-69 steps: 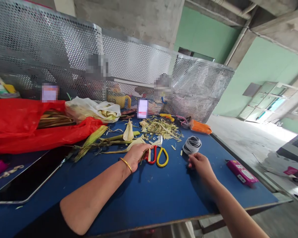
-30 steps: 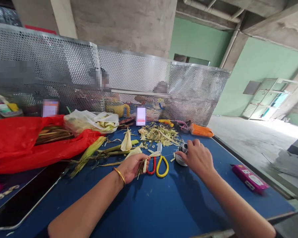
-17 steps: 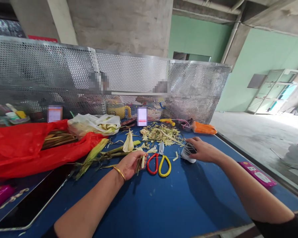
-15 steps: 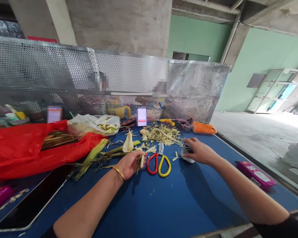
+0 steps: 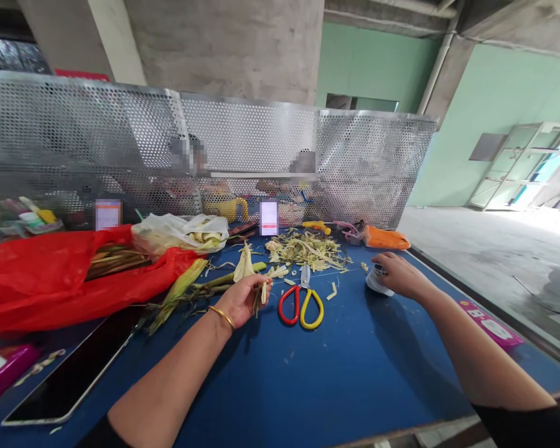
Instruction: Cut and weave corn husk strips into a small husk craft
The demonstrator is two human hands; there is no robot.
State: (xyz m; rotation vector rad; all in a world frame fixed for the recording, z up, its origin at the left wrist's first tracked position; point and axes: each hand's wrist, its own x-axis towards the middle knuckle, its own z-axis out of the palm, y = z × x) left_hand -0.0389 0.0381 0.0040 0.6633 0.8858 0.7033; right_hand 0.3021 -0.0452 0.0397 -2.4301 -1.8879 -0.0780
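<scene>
My left hand (image 5: 242, 303), with a gold bangle at the wrist, pinches a small bundle of husk strips (image 5: 264, 292) whose ends hang below the fingers. My right hand (image 5: 399, 274) is closed over a spool of thread (image 5: 378, 283) with a pale base, on the table's right side. A thin thread stretches between the two hands. Between them lie scissors (image 5: 312, 310) with one red and one yellow handle, blades pointing away. Just behind my left hand stands a pale piece of corn husk (image 5: 244, 264).
Shredded husk (image 5: 308, 250) is heaped at the back. A red plastic bag (image 5: 37, 264) and a white bag (image 5: 180, 233) lie left, near a dark tablet (image 5: 70, 373). A perforated metal screen (image 5: 252, 134) closes off the back. A magenta pack (image 5: 494, 323) lies right.
My right hand has moved right with the spool, away from my left hand, and the thread between them is longer. My left hand keeps its hold on the husk strips.
</scene>
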